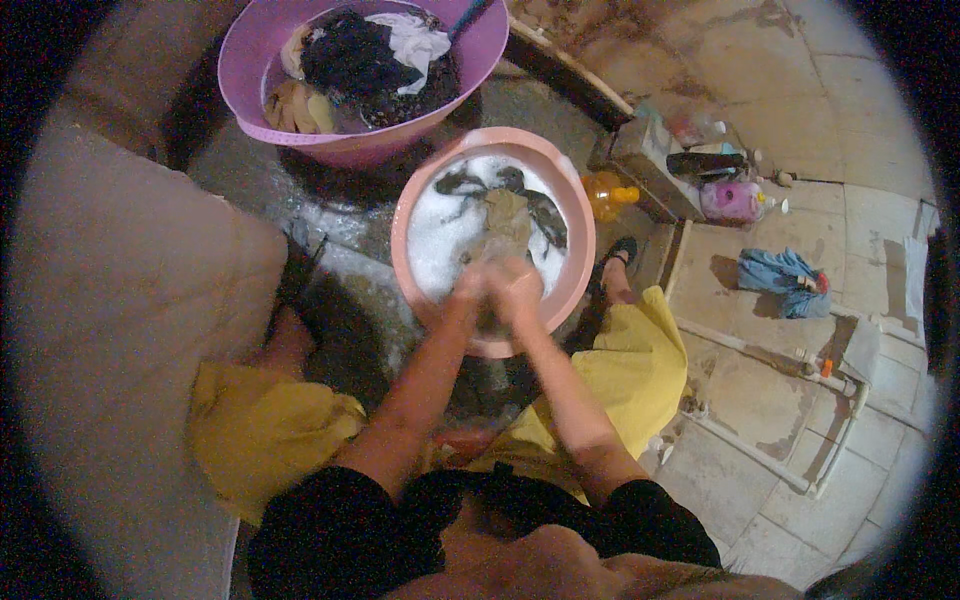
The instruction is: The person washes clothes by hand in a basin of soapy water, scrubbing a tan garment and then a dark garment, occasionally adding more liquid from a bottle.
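Note:
A round pink plastic basin point(585, 225) with white suds point(435, 240) stands on the wet floor before me. Both my hands are over its near half, close together and blurred by motion. My left hand point(471, 289) and my right hand point(517, 285) are closed on a tan cloth point(506, 214), which stretches away from them over the suds. Darker wet fabric point(547, 217) lies around the cloth's far end. My fingertips are not clearly visible.
Beyond the basin, at the upper left, a larger purple tub point(247, 97) holds dark, white and tan garments. An orange bottle point(611, 195) is at the basin's right. Several bottles, one pink point(731, 202), stand on a ledge. A blue cloth point(784, 281) hangs on the tiled wall near pipes point(772, 457).

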`<act>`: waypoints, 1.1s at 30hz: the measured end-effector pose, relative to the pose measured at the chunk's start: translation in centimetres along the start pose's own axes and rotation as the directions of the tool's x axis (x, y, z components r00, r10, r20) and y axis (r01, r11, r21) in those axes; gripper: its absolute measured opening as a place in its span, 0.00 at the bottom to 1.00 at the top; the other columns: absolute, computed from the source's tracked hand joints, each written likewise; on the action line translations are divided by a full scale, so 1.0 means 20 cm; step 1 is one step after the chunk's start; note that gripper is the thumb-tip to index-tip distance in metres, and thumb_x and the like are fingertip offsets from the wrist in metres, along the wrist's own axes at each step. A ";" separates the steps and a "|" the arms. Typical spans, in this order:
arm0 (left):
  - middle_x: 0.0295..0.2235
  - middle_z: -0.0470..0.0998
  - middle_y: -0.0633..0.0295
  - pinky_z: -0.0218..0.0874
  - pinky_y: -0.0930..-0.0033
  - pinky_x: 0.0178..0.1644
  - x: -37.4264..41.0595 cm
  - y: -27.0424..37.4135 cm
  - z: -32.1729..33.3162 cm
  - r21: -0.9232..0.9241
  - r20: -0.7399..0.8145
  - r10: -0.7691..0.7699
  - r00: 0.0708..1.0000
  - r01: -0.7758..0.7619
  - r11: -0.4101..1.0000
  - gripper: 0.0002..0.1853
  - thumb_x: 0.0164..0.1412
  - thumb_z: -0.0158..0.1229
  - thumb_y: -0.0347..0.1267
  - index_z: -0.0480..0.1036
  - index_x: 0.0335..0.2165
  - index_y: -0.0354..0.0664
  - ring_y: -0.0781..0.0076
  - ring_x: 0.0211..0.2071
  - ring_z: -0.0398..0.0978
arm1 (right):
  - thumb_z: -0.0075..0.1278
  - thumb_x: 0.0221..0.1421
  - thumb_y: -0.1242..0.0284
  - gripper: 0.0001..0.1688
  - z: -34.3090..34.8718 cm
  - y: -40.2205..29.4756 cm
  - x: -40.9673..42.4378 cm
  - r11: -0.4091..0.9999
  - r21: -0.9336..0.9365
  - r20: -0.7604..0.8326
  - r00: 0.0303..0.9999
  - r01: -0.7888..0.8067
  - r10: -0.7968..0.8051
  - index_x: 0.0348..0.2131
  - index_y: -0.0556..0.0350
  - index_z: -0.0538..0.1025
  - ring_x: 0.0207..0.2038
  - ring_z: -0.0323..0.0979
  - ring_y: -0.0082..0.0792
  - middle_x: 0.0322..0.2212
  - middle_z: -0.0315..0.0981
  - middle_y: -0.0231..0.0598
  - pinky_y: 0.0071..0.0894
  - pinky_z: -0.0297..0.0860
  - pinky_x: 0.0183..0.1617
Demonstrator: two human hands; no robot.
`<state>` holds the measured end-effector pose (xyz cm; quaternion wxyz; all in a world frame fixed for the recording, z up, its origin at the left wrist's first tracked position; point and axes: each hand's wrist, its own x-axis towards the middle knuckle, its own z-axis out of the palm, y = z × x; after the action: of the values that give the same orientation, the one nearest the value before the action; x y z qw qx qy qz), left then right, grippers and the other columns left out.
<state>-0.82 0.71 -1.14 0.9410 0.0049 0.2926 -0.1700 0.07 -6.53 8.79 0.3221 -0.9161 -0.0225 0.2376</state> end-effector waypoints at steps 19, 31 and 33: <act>0.40 0.74 0.59 0.59 0.64 0.52 -0.28 0.12 0.67 0.893 0.283 0.264 0.922 -0.354 0.279 0.20 0.53 0.57 0.37 0.71 0.41 0.35 0.67 0.44 0.70 | 0.51 0.51 0.52 0.34 -0.49 0.34 0.26 0.600 0.668 0.309 0.898 -0.440 0.314 0.53 0.47 0.64 0.44 0.68 0.35 0.46 0.66 0.37 0.38 0.67 0.45; 0.43 0.72 0.56 0.66 0.68 0.44 0.19 0.05 -0.53 -0.045 0.809 -0.212 0.549 0.416 0.908 0.29 0.59 0.47 0.53 0.67 0.47 0.42 0.66 0.44 0.72 | 0.54 0.47 0.68 0.18 -0.14 0.00 0.08 0.916 -0.381 0.223 0.974 0.130 -0.046 0.37 0.62 0.75 0.35 0.74 0.53 0.30 0.74 0.57 0.41 0.68 0.40; 0.42 0.73 0.56 0.67 0.68 0.42 0.25 -0.07 -0.59 -0.365 0.919 0.024 0.393 0.827 0.427 0.24 0.60 0.48 0.49 0.68 0.46 0.42 0.65 0.42 0.72 | 0.54 0.48 0.65 0.17 -0.15 -0.24 -0.21 0.862 -0.211 0.386 0.849 0.461 -0.360 0.33 0.61 0.77 0.31 0.73 0.56 0.28 0.74 0.58 0.44 0.69 0.35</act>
<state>-3.94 -0.87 -13.60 0.7513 -0.5860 -0.1592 -0.2585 -1.71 -5.38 15.49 0.2165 -0.8733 -0.3095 0.3078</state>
